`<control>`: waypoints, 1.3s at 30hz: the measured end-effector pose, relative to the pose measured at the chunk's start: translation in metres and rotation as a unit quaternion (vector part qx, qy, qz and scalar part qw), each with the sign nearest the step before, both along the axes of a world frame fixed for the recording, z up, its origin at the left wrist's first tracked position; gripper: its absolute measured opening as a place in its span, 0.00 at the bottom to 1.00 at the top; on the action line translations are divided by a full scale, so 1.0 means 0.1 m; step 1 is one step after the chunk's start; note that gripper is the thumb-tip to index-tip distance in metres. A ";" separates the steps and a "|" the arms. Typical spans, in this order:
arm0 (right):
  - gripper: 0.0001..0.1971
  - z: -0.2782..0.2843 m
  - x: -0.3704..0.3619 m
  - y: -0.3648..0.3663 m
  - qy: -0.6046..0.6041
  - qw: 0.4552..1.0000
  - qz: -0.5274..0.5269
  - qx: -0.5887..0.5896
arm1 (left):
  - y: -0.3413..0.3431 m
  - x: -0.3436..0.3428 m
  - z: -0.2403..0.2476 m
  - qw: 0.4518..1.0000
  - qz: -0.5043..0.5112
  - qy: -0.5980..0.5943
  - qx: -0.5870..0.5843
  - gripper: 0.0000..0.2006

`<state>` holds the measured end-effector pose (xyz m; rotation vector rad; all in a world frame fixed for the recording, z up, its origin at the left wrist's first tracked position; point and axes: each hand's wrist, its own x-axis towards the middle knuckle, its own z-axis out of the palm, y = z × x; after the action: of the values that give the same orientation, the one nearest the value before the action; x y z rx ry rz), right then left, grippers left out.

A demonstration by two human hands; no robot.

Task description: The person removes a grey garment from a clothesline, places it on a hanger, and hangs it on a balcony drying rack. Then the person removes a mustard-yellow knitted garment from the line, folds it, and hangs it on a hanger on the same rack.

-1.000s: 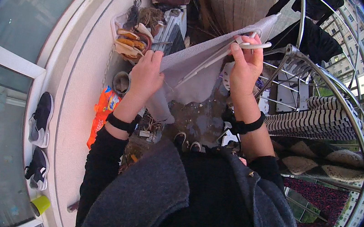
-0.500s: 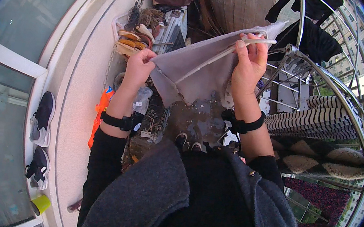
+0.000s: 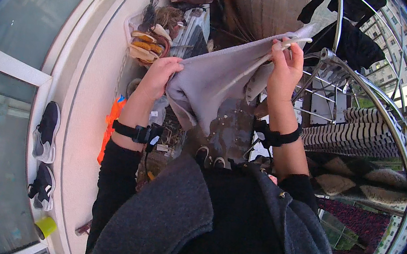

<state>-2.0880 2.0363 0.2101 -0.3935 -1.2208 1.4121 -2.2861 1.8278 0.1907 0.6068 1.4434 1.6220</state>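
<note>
A light grey-lavender cloth (image 3: 205,73) is stretched between my hands in front of me, its lower part hanging in loose folds. My left hand (image 3: 160,75) pinches the cloth's left edge. Higher up on the other side, my right hand (image 3: 285,73) is closed on a slim white clothes hanger (image 3: 303,40) together with the cloth's upper right part. One end of the hanger sticks out past my right fingers. The rest runs down along the cloth, and its lower end is hidden in the folds.
At right a curved metal drying rack (image 3: 372,92) carries a striped cloth (image 3: 351,133) and dark garments. Sneakers (image 3: 49,125) and a yellow-green cup (image 3: 47,227) line the window ledge at left. Slippers (image 3: 147,47) and clutter sit along the wall. The floor (image 3: 234,126) looks wet.
The cloth's left part has been drawn up and now folds over the hanger's lower end, which showed before. My left hand has moved slightly right, and my right hand slightly right too.
</note>
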 end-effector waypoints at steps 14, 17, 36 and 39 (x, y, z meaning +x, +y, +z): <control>0.09 -0.33 0.24 0.13 -0.036 0.983 0.141 -0.115 | 0.04 0.03 -0.01 0.990 -0.045 -0.127 0.042 0.14; 0.09 -0.38 0.25 0.11 -0.006 0.981 0.129 -0.143 | 0.02 0.04 0.04 0.989 -0.076 -0.120 0.049 0.14; 0.20 -0.21 0.07 -0.02 0.048 0.989 0.133 -0.047 | 0.03 0.21 -0.01 0.980 -0.090 -0.157 0.089 0.19; 0.20 -0.23 0.05 0.01 0.050 0.990 0.128 -0.037 | 0.11 0.31 0.00 0.976 -0.055 -0.166 0.132 0.20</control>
<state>-2.0827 2.0372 0.1868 -0.2194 -1.1686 1.6800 -2.2555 1.8383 0.1906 0.5234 0.9458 1.7437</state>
